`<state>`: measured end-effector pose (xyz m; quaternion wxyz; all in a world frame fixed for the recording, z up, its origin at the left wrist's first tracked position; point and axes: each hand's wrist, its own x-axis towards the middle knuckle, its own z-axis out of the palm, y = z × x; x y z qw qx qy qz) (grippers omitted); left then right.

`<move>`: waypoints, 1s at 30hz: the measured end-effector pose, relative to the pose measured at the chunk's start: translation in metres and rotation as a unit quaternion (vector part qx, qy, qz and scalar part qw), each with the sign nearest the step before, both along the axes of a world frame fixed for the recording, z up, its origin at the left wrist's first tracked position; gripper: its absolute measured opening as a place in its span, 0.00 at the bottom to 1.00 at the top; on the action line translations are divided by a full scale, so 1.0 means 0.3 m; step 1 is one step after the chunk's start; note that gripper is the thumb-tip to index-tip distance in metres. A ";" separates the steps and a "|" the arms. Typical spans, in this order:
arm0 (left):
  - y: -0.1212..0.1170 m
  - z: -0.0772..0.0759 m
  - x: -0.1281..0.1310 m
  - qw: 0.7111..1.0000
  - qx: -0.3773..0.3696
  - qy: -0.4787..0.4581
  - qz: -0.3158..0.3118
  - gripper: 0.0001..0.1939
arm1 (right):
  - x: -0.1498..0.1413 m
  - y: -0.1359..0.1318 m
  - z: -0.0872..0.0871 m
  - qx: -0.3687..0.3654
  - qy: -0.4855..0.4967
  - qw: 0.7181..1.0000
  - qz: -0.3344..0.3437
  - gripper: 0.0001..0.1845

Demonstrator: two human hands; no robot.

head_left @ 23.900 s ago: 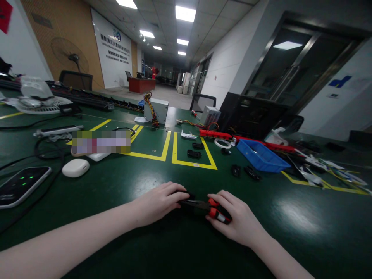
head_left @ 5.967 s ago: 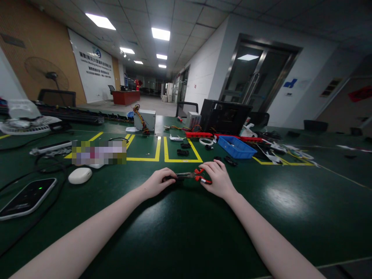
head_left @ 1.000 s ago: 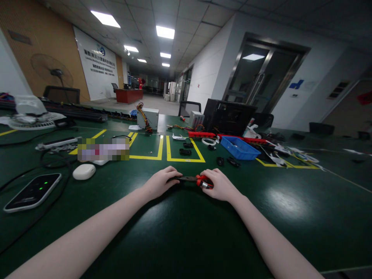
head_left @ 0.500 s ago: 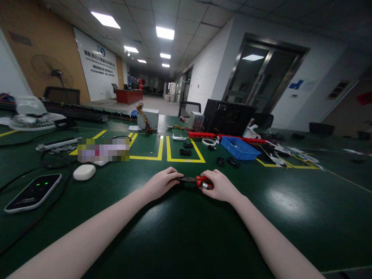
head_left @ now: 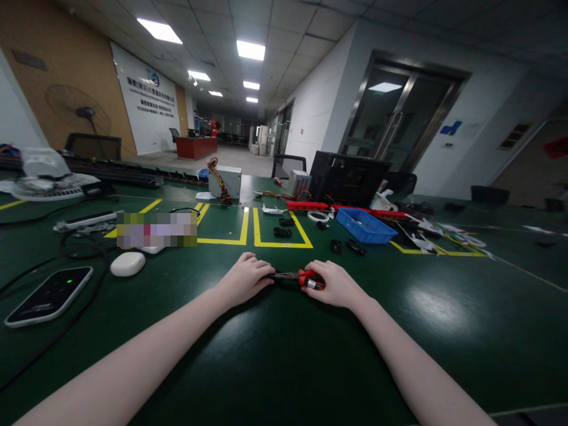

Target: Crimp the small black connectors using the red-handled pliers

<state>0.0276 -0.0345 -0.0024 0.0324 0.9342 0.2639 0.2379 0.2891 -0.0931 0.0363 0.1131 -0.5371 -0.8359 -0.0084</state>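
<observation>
A pair of needle-nose pliers [head_left: 286, 276] with red and black handles lies level just above or on the green table; I cannot tell which. My right hand [head_left: 333, 281] is closed around the handles, with the dark jaws pointing left. At the tip of the jaws, my left hand [head_left: 246, 276] has its fingers pinched together. Whether they grip the jaw tips or a small dark piece there is hidden by the fingers.
Black coiled cables [head_left: 283, 232] lie inside and beside a yellow-taped box beyond my hands. A blue tray [head_left: 366, 226] stands to the right. On the left are a white rounded case [head_left: 128, 264], a phone-like device [head_left: 49, 296] and loose black cords. A black computer case [head_left: 350, 178] stands farther back.
My left hand has shifted slightly, its fingers now a little more bunched at the pliers' tip. The right hand keeps its hold on the pliers with almost no movement.
</observation>
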 end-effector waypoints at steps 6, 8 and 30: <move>0.001 -0.005 -0.003 1.000 -0.018 -0.020 0.002 0.10 | 0.004 0.002 -0.005 0.006 0.000 1.000 0.004 0.16; 0.004 -0.008 -0.004 0.999 -0.030 -0.042 -0.002 0.10 | 0.006 0.003 -0.007 0.005 -0.002 1.000 0.006 0.16; 0.015 0.003 -0.001 0.996 -0.081 -0.035 0.018 0.07 | 0.068 0.013 -0.006 0.057 0.014 0.998 -0.007 0.17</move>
